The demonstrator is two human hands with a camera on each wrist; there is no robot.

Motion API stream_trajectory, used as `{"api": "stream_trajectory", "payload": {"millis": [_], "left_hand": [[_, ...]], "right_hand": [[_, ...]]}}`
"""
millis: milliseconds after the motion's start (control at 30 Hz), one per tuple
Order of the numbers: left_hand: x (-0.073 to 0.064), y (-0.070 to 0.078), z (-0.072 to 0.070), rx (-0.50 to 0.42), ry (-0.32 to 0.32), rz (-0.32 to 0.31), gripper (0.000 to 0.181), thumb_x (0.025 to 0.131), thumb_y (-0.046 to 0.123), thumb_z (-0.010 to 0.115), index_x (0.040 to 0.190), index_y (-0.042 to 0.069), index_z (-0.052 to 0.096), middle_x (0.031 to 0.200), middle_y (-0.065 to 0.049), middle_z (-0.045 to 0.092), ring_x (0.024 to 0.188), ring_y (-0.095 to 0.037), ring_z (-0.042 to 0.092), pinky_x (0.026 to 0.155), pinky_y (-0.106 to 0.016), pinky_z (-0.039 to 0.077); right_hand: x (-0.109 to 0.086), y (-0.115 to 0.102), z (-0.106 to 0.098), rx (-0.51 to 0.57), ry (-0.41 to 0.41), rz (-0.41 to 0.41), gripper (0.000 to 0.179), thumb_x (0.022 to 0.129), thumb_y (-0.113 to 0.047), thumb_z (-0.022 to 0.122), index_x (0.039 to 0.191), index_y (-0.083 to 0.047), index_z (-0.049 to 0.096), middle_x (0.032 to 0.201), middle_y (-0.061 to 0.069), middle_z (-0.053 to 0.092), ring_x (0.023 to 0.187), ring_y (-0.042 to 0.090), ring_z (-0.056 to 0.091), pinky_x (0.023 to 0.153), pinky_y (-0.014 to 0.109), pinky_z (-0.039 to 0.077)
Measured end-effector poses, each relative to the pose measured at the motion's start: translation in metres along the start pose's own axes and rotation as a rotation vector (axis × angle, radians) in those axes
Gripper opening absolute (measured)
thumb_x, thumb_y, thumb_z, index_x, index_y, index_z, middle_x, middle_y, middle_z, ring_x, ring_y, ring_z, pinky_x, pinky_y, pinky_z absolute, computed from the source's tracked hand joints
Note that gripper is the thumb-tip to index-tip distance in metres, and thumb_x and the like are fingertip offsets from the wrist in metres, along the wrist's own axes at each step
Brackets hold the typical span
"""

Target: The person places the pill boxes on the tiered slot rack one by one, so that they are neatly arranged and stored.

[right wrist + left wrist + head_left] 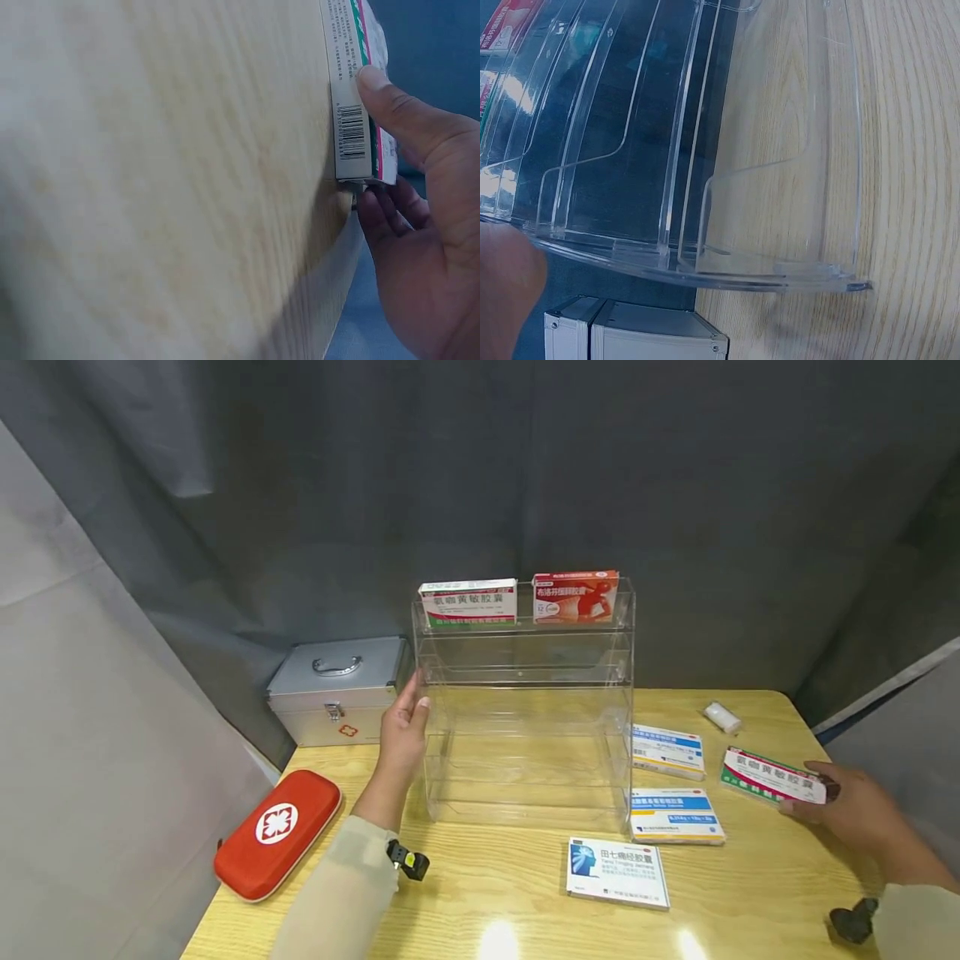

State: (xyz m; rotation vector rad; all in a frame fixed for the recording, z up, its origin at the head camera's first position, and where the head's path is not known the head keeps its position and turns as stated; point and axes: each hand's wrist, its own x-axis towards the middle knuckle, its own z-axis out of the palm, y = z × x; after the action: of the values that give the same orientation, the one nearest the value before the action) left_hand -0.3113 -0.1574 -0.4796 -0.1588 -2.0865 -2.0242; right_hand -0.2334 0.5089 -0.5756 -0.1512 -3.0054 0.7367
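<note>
A clear acrylic display rack (525, 814) with stepped tiers stands mid-table. My left hand (401, 735) holds its left side edge, thumb in front and fingers partly hidden behind; in the left wrist view only part of this hand (506, 292) shows beside the edge. At the right, my right hand (862, 806) pinches the right end of a green, white and red medicine box (776, 777). The right wrist view shows the thumb on this box (350, 97) near its barcode. On the rack's top tier sit a similar medicine box (468, 603) and a red medicine box (576, 598).
Two blue-and-white medicine boxes (678, 817) lie right of the rack, and a white-and-blue box (618, 872) lies in front. A small white packet (722, 717) is at the back right. Left of the rack are a silver metal case (337, 693) and a red first-aid pouch (277, 835).
</note>
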Motion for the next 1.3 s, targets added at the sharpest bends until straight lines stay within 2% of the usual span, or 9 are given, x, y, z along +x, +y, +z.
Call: {"api": "stream_trajectory", "payload": {"millis": [300, 500, 700, 800, 933, 1033, 1133, 1233, 1300], "left_hand": [[0.001, 0.001, 0.002, -0.009, 0.001, -0.002, 0.058, 0.114, 0.009, 0.053, 0.170, 0.018, 0.038, 0.178, -0.002, 0.033, 0.167, -0.025, 0.029, 0.137, -0.040, 0.026], [0.002, -0.001, 0.005, -0.020, -0.002, 0.012, 0.058, 0.114, 0.009, 0.053, 0.169, 0.020, 0.040, 0.178, -0.001, 0.035, 0.167, -0.025, 0.029, 0.138, -0.042, 0.026], [0.002, -0.002, 0.006, -0.023, -0.008, 0.027, 0.058, 0.115, 0.007, 0.052, 0.170, 0.019, 0.039, 0.178, 0.000, 0.035, 0.167, -0.024, 0.029, 0.138, -0.042, 0.026], [0.001, -0.001, 0.006, -0.032, -0.015, 0.027, 0.058, 0.115, 0.007, 0.050, 0.170, 0.018, 0.038, 0.178, 0.000, 0.034, 0.167, -0.023, 0.028, 0.138, -0.041, 0.026], [-0.001, 0.000, 0.006, -0.044, -0.017, 0.014, 0.058, 0.116, 0.005, 0.048, 0.171, 0.017, 0.037, 0.178, 0.000, 0.034, 0.167, -0.022, 0.028, 0.138, -0.039, 0.026], [-0.002, 0.001, 0.006, -0.046, -0.013, 0.008, 0.058, 0.115, 0.005, 0.048, 0.171, 0.017, 0.037, 0.179, -0.001, 0.033, 0.167, -0.023, 0.027, 0.138, -0.040, 0.025], [-0.002, 0.000, 0.006, -0.044, -0.013, 0.010, 0.058, 0.115, 0.006, 0.049, 0.171, 0.017, 0.037, 0.178, -0.002, 0.033, 0.167, -0.024, 0.028, 0.138, -0.041, 0.025], [-0.002, 0.000, 0.006, -0.034, -0.013, 0.012, 0.057, 0.116, 0.010, 0.050, 0.171, 0.018, 0.037, 0.178, -0.001, 0.034, 0.167, -0.024, 0.029, 0.138, -0.041, 0.026], [-0.001, 0.000, 0.006, -0.032, -0.016, 0.020, 0.057, 0.116, 0.010, 0.051, 0.171, 0.017, 0.037, 0.178, -0.002, 0.034, 0.167, -0.024, 0.029, 0.138, -0.041, 0.026]], "right_hand": [[-0.021, -0.011, 0.005, -0.029, 0.128, -0.011, 0.080, 0.088, -0.023, 0.091, 0.144, 0.015, 0.049, 0.131, 0.046, 0.043, 0.123, 0.062, 0.039, 0.091, 0.075, 0.040], [-0.031, -0.011, 0.005, -0.011, 0.136, 0.047, 0.069, 0.096, -0.025, 0.083, 0.145, 0.012, 0.053, 0.117, 0.037, 0.054, 0.103, 0.051, 0.058, 0.071, 0.050, 0.046], [-0.033, -0.010, 0.006, 0.061, 0.155, 0.106, 0.063, 0.101, -0.021, 0.079, 0.148, 0.011, 0.053, 0.124, 0.040, 0.064, 0.093, 0.038, 0.070, 0.059, 0.019, 0.045], [-0.035, -0.012, 0.006, 0.116, 0.167, 0.131, 0.057, 0.105, -0.019, 0.074, 0.148, 0.012, 0.053, 0.127, 0.039, 0.067, 0.091, 0.030, 0.070, 0.054, 0.014, 0.045], [-0.039, -0.017, 0.006, 0.160, 0.184, 0.165, 0.052, 0.108, -0.022, 0.070, 0.146, 0.010, 0.055, 0.132, 0.040, 0.066, 0.095, 0.035, 0.071, 0.058, 0.019, 0.046], [-0.041, -0.020, 0.007, 0.179, 0.221, 0.184, 0.050, 0.107, -0.023, 0.071, 0.144, 0.009, 0.058, 0.133, 0.039, 0.066, 0.087, 0.009, 0.066, 0.060, 0.018, 0.044], [-0.042, -0.021, 0.007, 0.225, 0.243, 0.195, 0.050, 0.108, -0.024, 0.070, 0.142, 0.010, 0.059, 0.132, 0.038, 0.067, 0.082, -0.019, 0.046, 0.058, 0.012, 0.046], [-0.043, -0.022, 0.006, 0.272, 0.246, 0.195, 0.052, 0.110, -0.027, 0.067, 0.143, 0.012, 0.057, 0.133, 0.040, 0.065, 0.078, -0.027, 0.039, 0.056, 0.007, 0.049], [-0.043, -0.024, 0.004, 0.293, 0.256, 0.217, 0.055, 0.110, -0.031, 0.066, 0.145, 0.011, 0.056, 0.120, 0.026, 0.072, 0.078, -0.026, 0.041, 0.057, 0.007, 0.049]]}}
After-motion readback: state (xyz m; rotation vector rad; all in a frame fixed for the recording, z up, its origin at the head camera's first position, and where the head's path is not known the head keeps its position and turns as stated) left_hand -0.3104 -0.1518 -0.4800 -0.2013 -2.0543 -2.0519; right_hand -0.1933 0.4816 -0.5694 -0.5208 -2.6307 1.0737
